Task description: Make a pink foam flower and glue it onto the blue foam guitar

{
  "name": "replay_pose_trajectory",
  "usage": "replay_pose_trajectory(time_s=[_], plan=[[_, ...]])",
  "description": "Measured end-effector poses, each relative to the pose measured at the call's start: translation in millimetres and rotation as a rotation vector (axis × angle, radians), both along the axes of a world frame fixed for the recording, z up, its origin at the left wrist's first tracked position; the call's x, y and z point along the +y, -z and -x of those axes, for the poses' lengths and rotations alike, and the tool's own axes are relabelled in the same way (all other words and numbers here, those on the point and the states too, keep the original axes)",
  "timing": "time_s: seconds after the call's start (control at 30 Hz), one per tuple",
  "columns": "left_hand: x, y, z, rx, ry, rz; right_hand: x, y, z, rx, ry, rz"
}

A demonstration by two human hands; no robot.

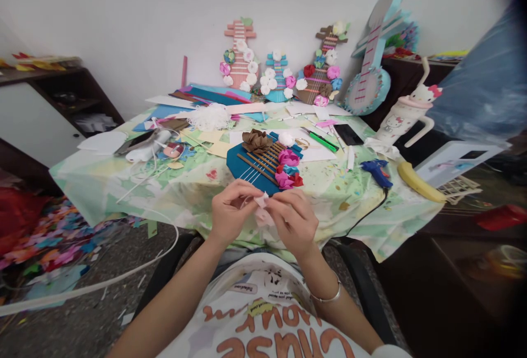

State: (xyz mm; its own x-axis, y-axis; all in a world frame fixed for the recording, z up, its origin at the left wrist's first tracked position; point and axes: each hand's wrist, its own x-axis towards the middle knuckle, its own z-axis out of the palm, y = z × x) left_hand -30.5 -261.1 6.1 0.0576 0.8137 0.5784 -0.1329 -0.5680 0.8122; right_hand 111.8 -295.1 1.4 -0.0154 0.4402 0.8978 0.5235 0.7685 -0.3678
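Observation:
Between my hands, at the table's near edge, is a piece of pale pink paper (264, 216), crumpled or folded. My left hand (234, 211) pinches its left side with thumb and fingers. From the right, my right hand (294, 219) grips the same paper, fingertips almost touching those of the left. Just beyond them lies a dark blue instrument-shaped craft (241, 167) with brown strips, white strings, a brown paper flower (257, 140) and pink, red and white paper flowers along its right side.
A blue glue gun (376, 173), a banana (420, 182) and a white cup (405, 119) stand or lie at the right. A green cutter (323, 139) and a black phone (348, 134) lie behind the craft. Finished paper instruments (276, 78) lean on the wall. A power strip (148, 146) is left.

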Motion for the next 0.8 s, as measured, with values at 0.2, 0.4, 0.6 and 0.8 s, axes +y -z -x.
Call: replay_pose_trajectory(time_s=[0.2, 0.4, 0.6, 0.8], plan=[[2, 3.2, -3, -0.067, -0.146, -0.021, 5, 3.1, 7, 0.399, -0.138, 0.472], [1, 6.3, -2, -0.083, -0.088, 0.018, 7, 5.7, 8, 0.557, -0.268, 0.724], [2, -3.1, 8, 0.078, 0.324, 0.163, 7, 1.4, 2, 0.332, -0.165, 0.681], [8, -15.6, 11, 0.372, 0.235, 0.253, 5, -7.2, -5, 0.177, -0.158, 0.652]])
